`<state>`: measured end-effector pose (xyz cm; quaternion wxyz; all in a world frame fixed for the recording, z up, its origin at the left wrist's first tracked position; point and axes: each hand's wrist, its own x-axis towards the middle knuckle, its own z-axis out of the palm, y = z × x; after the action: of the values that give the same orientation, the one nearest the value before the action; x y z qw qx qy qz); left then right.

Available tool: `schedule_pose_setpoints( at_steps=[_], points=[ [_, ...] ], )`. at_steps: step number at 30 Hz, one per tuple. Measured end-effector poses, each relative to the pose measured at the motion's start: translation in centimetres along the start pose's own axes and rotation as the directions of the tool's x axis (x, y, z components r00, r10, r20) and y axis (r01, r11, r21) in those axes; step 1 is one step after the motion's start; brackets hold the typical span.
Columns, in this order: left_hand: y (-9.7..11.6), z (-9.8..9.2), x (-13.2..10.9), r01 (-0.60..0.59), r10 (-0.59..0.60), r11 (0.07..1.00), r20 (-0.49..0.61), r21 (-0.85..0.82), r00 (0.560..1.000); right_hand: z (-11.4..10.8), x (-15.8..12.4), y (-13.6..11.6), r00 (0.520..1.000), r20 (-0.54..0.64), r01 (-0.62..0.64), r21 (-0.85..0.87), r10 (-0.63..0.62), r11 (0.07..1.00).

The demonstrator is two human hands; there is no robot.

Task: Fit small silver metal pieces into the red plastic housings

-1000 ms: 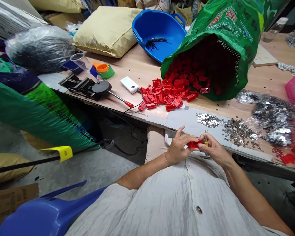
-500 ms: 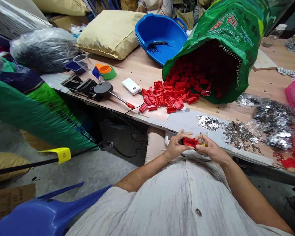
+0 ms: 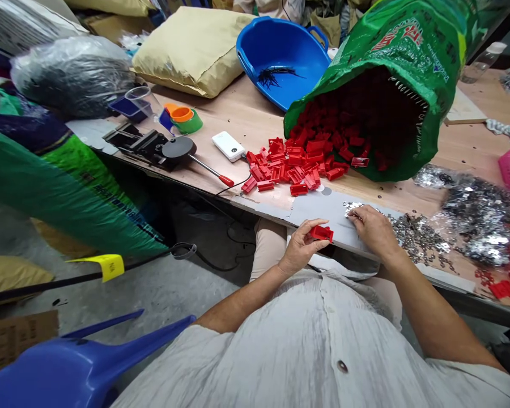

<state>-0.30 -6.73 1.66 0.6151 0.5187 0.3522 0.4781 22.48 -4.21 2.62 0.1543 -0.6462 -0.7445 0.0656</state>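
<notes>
A light, stiff red plastic housing (image 3: 321, 233) is held between thumb and fingertips of the left hand (image 3: 301, 248), while the right hand (image 3: 374, 229) is curled down onto thin, slippery-looking silver metal pieces (image 3: 352, 208) on the grey board (image 3: 318, 211), any pinch being hidden.

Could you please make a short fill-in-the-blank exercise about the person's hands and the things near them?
1. The left hand holds a ____ plastic part.
2. The right hand touches small metal pieces on a ____ strip.
3. More such parts spill from a ____ sack.

Missing words: red; grey; green.
</notes>
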Motion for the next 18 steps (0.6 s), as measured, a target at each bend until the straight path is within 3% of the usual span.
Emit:
schedule_pose_setpoints(
  at_steps=[5, 10, 13, 18],
  points=[
    [0.3, -0.2, 0.1, -0.068, 0.065, 0.995, 0.036, 0.066, 0.997, 0.2, 1.2, -0.4, 0.995, 0.090, -0.041, -0.102, 0.050, 0.994],
    [0.2, -0.3, 0.3, -0.129, 0.127, 0.988, 0.032, 0.081, 0.991, 0.3, 1.3, -0.5, 0.995, 0.085, -0.037, -0.093, 0.045, 0.995],
    [0.1, -0.3, 0.3, -0.080, 0.079, 0.996, 0.013, 0.037, 0.997, 0.1, 1.0, -0.7, 0.997, 0.051, -0.061, -0.010, 0.061, 0.998],
    [-0.1, 0.0, 0.1, 0.107, -0.107, 0.984, 0.011, -0.144, 0.994, -0.5, 0.1, -0.8, 0.996, 0.065, -0.080, 0.279, 0.064, 0.957]
  ],
)
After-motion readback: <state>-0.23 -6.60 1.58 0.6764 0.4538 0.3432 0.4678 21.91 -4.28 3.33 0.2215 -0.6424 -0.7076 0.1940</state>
